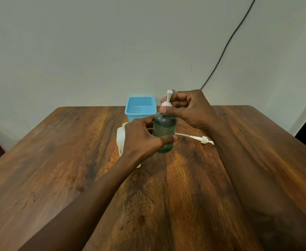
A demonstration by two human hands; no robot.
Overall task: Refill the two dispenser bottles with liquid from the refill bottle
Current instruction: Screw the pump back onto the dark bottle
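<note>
Your left hand (141, 136) wraps the dispenser bottle (164, 133), right hand (188, 109) pinches its pump (166, 102); a hard twist could slop liquid onto the worktop (58, 160)

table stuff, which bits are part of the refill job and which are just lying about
Part of the job:
- dispenser bottle, held at the body by the left hand
- its pump top, gripped by the right hand
- loose pump with tube, lying on the table
- white bottle, partly hidden behind the left hand

Lying about:
- blue basket
- black cable on the wall
</note>
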